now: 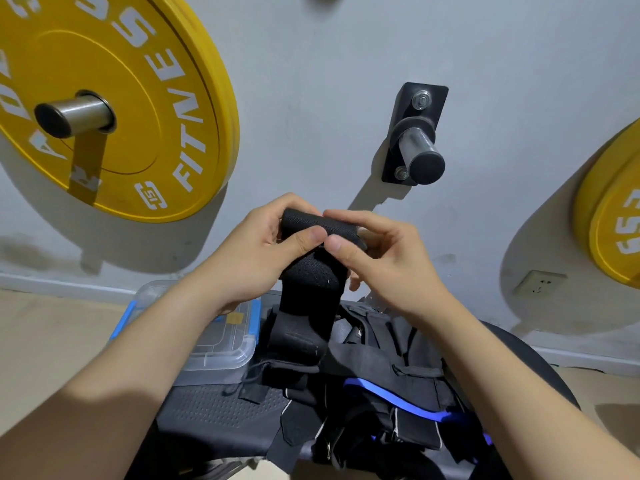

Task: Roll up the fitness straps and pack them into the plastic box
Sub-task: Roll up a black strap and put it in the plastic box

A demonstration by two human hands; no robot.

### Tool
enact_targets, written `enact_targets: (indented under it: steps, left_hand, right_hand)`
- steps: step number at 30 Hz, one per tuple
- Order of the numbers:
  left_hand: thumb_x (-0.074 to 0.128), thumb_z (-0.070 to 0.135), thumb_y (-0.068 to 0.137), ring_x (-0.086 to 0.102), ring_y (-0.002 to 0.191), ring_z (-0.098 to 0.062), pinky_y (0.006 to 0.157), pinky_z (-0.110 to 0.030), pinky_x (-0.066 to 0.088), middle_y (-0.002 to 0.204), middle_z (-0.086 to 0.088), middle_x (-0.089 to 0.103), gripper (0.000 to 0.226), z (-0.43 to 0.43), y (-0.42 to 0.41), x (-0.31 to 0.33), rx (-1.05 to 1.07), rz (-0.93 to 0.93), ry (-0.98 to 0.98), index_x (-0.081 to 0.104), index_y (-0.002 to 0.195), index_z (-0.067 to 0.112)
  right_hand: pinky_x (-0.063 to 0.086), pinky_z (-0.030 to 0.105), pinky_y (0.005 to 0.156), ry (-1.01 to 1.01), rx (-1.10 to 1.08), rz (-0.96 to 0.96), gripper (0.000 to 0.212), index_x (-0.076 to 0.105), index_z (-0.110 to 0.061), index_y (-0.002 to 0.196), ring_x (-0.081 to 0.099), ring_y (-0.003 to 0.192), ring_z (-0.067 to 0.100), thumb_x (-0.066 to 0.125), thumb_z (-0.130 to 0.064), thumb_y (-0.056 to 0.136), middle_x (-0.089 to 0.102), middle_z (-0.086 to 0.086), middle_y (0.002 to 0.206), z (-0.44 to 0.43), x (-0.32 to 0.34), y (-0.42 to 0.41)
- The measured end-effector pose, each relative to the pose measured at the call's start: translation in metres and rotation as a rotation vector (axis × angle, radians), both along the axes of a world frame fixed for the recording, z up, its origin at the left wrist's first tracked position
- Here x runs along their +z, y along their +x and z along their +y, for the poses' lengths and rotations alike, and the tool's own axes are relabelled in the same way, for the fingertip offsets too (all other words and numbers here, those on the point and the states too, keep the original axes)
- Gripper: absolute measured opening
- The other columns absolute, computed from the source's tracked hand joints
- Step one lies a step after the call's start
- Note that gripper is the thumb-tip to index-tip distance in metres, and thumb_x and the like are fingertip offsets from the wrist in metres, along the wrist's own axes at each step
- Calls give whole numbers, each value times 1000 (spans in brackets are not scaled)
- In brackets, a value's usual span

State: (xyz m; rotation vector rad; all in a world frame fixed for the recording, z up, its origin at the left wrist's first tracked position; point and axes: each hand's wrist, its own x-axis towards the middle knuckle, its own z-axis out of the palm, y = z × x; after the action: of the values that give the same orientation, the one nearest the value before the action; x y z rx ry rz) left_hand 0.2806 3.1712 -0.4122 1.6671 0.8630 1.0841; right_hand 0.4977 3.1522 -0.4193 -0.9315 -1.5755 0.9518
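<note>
A black fitness strap [313,282] is held up in front of the wall, its top end curled into a small roll and its tail hanging down. My left hand [256,251] pinches the roll from the left, thumb on its front. My right hand [384,254] grips the same roll from the right, thumb beside the left thumb. Below lies a pile of black straps [374,386] with a blue band [398,400] on top. The clear plastic box [225,351] with blue latches sits to the left of the pile, partly hidden by my left forearm, lid on.
The pile and box rest on a black bench pad [211,414]. On the wall hang a yellow weight plate [138,98] at upper left, an empty metal peg [419,147] in the middle and another yellow plate [616,216] at right. A wall socket [540,282] is low right.
</note>
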Motion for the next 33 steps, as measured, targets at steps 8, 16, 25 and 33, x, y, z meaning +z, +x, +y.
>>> enact_targets:
  steps: [8,16,25,33]
  left_hand:
    - [71,26,105,77,108,-17,93,-30,62,114,-2,81,23,-3,4,2,38,-33,45,72,127,24]
    - [86,3,88,82,99,-24,86,-30,65,112,2,81,34,-1,-7,4,8,-10,82,82,113,27]
    - [87,11,88,79,105,-13,89,-25,62,117,5,80,35,-2,-5,0,35,53,43,79,119,27]
    - [73,41,96,78,103,-20,84,-32,63,112,-7,80,33,-9,-5,2,-16,14,-61,71,122,21]
  right_hand:
    - [57,24,66,-24,-44,120,31,80,-14,117,74,82,13,86,-2,89,83,6,104,-3,2,3]
    - [56,32,59,-65,-43,69,24,81,-16,115,66,69,18,86,-19,91,74,13,90,-4,6,7]
    - [54,23,57,-87,-59,160,13,81,-9,101,65,57,16,86,-8,89,80,5,85,2,6,4]
    - [58,34,70,26,-94,84,28,76,-19,97,67,76,16,95,-16,77,81,2,96,5,1,4]
